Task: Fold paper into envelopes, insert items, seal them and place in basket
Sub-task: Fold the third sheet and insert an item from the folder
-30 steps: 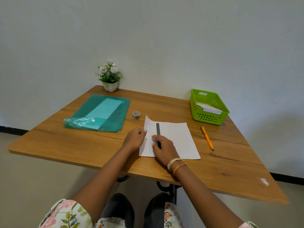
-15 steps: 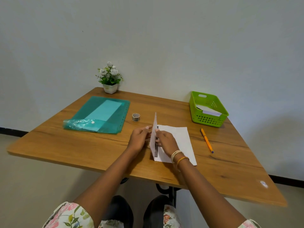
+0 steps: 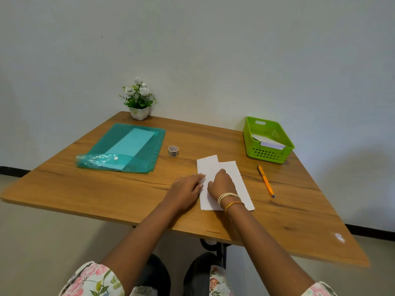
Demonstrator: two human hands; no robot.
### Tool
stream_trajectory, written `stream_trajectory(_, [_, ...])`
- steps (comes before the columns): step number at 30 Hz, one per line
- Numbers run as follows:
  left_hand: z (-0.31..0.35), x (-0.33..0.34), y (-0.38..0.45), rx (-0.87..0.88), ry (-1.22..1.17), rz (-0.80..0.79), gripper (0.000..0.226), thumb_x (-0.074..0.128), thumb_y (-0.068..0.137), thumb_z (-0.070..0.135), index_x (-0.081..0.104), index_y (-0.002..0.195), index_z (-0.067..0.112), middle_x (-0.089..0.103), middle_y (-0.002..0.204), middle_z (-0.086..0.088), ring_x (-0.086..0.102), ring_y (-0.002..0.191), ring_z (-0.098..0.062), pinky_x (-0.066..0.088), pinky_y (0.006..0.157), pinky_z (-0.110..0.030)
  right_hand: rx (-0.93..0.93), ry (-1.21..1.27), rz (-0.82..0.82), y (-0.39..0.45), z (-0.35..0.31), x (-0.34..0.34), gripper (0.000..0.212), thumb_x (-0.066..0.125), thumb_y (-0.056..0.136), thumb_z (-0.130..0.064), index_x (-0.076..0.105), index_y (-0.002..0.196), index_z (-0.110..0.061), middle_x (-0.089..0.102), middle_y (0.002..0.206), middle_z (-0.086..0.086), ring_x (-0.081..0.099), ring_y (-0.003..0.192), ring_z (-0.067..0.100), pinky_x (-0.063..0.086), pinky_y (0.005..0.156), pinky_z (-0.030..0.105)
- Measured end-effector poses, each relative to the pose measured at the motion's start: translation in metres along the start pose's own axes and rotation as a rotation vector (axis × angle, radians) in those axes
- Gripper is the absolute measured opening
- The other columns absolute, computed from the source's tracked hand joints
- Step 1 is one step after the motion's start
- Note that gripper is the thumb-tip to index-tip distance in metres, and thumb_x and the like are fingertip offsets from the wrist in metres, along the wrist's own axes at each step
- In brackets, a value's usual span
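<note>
Green basket (image 3: 252, 139) at table's (image 3: 85, 189) far right, white envelopes (image 3: 270, 144) inside; teal folder (image 3: 149, 150) holding sheets; folded paper (image 3: 208, 165) at centre, left hand (image 3: 186, 189) and right hand (image 3: 222, 184) pressing it, fingers flat.

I see a wooden counter (image 3: 89, 189) with everything resting flat on its top. Taking the folded white paper (image 3: 239, 178) as the dial's centre, a small tape roll (image 3: 173, 151) sits near it at ten o'clock. A teal plastic folder (image 3: 128, 148) lies farther out at nine to ten. A potted plant (image 3: 139, 103) stands at the far edge at eleven. A green basket (image 3: 268, 154) holding white paper sits at one o'clock, and an orange pen (image 3: 265, 180) lies at three.
</note>
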State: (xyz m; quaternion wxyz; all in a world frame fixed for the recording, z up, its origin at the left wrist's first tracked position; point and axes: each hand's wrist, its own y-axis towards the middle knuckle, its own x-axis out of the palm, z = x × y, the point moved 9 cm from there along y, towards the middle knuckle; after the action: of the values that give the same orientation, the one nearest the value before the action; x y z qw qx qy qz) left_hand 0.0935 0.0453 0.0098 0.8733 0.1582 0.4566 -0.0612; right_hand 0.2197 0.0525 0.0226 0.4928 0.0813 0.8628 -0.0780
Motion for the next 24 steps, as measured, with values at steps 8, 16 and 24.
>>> stream_trajectory(8, [0.007, 0.008, 0.0, 0.045, 0.246, -0.084, 0.047, 0.031, 0.103, 0.039, 0.033, 0.148, 0.026, 0.026, 0.158, 0.006, 0.019, 0.146, -0.01, 0.01, 0.119, -0.037, -0.087, -0.313, 0.209, -0.006, 0.0, 0.001, 0.044, 0.043, 0.095, -0.04, 0.053, 0.124, -0.008, 0.046, 0.13, 0.012, 0.044, 0.118, 0.026, 0.042, 0.095, 0.035])
stream_trajectory(16, [0.006, 0.009, -0.001, 0.035, 0.266, -0.09, 0.049, 0.031, 0.102, 0.039, 0.031, 0.149, 0.025, 0.025, 0.158, 0.006, 0.018, 0.146, -0.008, 0.009, 0.12, -0.04, -0.346, -0.29, 0.081, -0.003, 0.003, 0.018, 0.05, 0.032, 0.101, -0.033, 0.032, 0.147, -0.014, 0.032, 0.154, 0.006, 0.027, 0.142, 0.021, 0.023, 0.117, 0.036])
stream_trajectory(24, [-0.01, 0.008, -0.003, -0.134, 0.357, -0.055, 0.063, 0.026, 0.101, 0.049, 0.02, 0.152, 0.012, 0.018, 0.16, -0.006, 0.013, 0.148, -0.02, 0.012, 0.119, -0.041, -0.407, -0.127, 0.109, -0.015, 0.018, 0.004, 0.042, 0.044, 0.099, -0.028, 0.047, 0.139, -0.014, 0.044, 0.146, 0.003, 0.038, 0.135, 0.017, 0.029, 0.112, 0.029])
